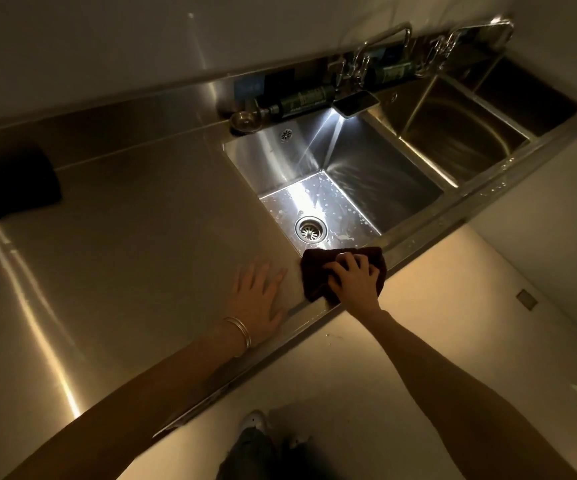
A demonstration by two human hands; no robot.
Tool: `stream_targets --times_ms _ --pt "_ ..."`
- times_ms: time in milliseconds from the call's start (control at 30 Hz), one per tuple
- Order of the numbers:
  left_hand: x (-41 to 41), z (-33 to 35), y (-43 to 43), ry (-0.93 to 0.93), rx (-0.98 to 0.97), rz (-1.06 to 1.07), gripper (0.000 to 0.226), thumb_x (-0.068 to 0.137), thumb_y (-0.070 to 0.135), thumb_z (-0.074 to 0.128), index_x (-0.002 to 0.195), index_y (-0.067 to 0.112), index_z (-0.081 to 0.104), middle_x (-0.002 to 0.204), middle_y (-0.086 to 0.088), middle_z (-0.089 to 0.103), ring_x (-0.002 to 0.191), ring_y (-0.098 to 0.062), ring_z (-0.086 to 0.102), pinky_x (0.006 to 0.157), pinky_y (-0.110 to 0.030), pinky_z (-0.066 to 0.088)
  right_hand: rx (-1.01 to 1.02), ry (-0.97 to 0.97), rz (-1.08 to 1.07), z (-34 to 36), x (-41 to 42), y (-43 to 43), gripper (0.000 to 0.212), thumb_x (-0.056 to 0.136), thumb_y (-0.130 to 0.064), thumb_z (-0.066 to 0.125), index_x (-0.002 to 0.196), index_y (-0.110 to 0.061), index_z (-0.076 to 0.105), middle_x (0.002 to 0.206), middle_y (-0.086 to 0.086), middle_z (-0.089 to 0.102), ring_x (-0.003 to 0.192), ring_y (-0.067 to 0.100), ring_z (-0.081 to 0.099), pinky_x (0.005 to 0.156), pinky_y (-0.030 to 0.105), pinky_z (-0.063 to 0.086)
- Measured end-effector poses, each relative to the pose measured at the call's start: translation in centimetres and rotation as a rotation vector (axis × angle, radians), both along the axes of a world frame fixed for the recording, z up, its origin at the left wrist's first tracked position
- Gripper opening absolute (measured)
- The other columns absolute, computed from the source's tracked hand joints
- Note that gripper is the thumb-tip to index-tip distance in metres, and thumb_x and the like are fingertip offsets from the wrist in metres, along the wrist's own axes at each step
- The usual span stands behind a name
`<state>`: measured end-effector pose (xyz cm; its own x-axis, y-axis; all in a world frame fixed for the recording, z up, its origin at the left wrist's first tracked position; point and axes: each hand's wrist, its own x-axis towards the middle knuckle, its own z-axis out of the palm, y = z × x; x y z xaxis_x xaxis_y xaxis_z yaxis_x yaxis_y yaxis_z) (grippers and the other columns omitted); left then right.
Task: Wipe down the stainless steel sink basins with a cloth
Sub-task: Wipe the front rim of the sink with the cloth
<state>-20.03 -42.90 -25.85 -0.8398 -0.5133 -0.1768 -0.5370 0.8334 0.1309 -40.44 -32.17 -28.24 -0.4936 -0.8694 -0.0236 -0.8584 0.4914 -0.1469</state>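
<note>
A dark red cloth (pixel 314 271) lies on the front rim of the nearest stainless steel basin (pixel 377 174). My right hand (pixel 353 277) presses down on it with its fingers curled into the fabric. My left hand (pixel 261 294) rests flat on the steel counter just left of the cloth, fingers spread, bracelets on the wrist. The basin floor is wet, with droplets around the round drain (pixel 309 229). Two more basins, a middle one (pixel 460 133) and a far one (pixel 529 98), run to the right.
A phone (pixel 354 102) with its light on sits on the ledge behind the near basin. Faucets (pixel 384 43) and green bottles (pixel 302 98) line the backsplash. A dark object (pixel 13 185) lies on the counter at far left. My shoes show on the floor below.
</note>
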Motion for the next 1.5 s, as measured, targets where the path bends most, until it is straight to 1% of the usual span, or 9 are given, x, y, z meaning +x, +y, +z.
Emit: stream_targets --times_ms 200,400,733,867,967,1133,1300,1400,1500 --pt "-0.9 -1.0 0.0 -0.008 0.033 0.017 0.074 0.090 0.055 0.036 0.150 0.026 0.004 0.158 -0.009 0.003 0.145 -0.030 0.002 0.116 -0.046 -0.001 0.076 -0.113 -0.036 -0.6 -0.8 -0.2 0.057 0.079 -0.073 0.048 0.124 -0.039 0.051 0.144 -0.005 0.036 0.140 0.028 0.015 0.110 0.059 0.008" --pt "-2.7 -2.2 1.6 0.024 0.080 0.044 0.075 0.091 0.057 0.035 0.150 0.022 0.006 0.158 -0.010 0.009 0.145 -0.030 0.005 0.116 -0.046 0.000 -0.005 0.006 -0.019 -1.2 -2.7 -0.7 0.049 0.072 -0.061 0.051 0.108 -0.028 0.058 0.120 0.003 0.056 0.117 0.035 0.041 0.094 0.054 0.030" --pt "-7.2 -3.2 4.3 -0.084 0.085 0.184 0.077 0.092 0.060 0.029 0.150 0.022 -0.004 0.158 -0.011 -0.003 0.145 -0.032 -0.004 0.116 -0.050 -0.004 -0.124 0.003 -0.068 -1.2 -11.1 0.4 0.040 0.079 -0.040 0.066 0.112 -0.018 0.063 0.111 0.012 0.061 0.108 0.036 0.051 0.087 0.048 0.039" --pt "-9.3 -3.4 5.0 -0.089 0.060 0.242 0.078 0.091 0.063 0.024 0.150 0.020 -0.004 0.158 -0.011 -0.004 0.145 -0.031 -0.004 0.116 -0.049 -0.004 -0.208 0.061 0.193 -1.4 -9.1 1.0 0.040 0.078 -0.050 0.049 0.099 -0.022 0.069 0.096 0.004 0.065 0.092 0.029 0.058 0.077 0.043 0.046" --pt "-11.1 -3.6 5.5 -0.079 0.055 0.236 0.077 0.092 0.063 0.024 0.150 0.018 0.004 0.158 -0.011 0.004 0.145 -0.029 0.001 0.117 -0.048 -0.003 -0.233 0.035 0.334 -1.2 -13.6 0.8 0.040 0.076 -0.050 0.052 0.095 -0.020 0.071 0.090 0.005 0.066 0.085 0.030 0.059 0.072 0.042 0.047" --pt "-13.7 -3.7 6.4 0.015 0.041 0.255 0.081 0.090 0.065 0.025 0.145 0.005 0.028 0.150 -0.014 0.032 0.142 -0.030 0.020 0.117 -0.047 0.009 -0.199 0.011 0.051 -0.8 -23.7 1.8 0.038 0.078 -0.044 0.066 0.106 -0.018 0.070 0.100 0.012 0.062 0.101 0.036 0.053 0.080 0.044 0.041" --pt "-15.7 -4.5 7.2 -0.002 0.057 0.340 0.084 0.088 0.067 0.029 0.146 0.006 0.023 0.142 -0.012 0.041 0.131 -0.025 0.037 0.116 -0.043 0.015 -0.185 -0.051 -0.119 -1.1 -21.6 1.7 0.036 0.078 -0.042 0.069 0.105 -0.018 0.069 0.105 0.014 0.060 0.108 0.038 0.048 0.085 0.048 0.041" --pt "-16.1 -4.5 7.2 -0.051 0.023 0.350 0.090 0.084 0.073 0.016 0.145 0.008 0.025 0.138 -0.010 0.043 0.127 -0.025 0.041 0.116 -0.043 0.019 -0.254 -0.062 0.061 -1.2 -17.3 2.3 0.035 0.073 -0.045 0.066 0.096 -0.019 0.072 0.095 0.010 0.064 0.095 0.036 0.056 0.075 0.042 0.044" --pt "-16.2 -4.4 7.2 -0.085 0.023 0.351 0.083 0.087 0.070 0.026 0.145 0.010 0.026 0.139 -0.009 0.043 0.127 -0.025 0.040 0.116 -0.044 0.017 -0.298 -0.015 0.313 -0.8 -17.9 2.8 0.035 0.068 -0.043 0.070 0.091 -0.017 0.073 0.087 0.007 0.065 0.082 0.033 0.059 0.066 0.037 0.046"
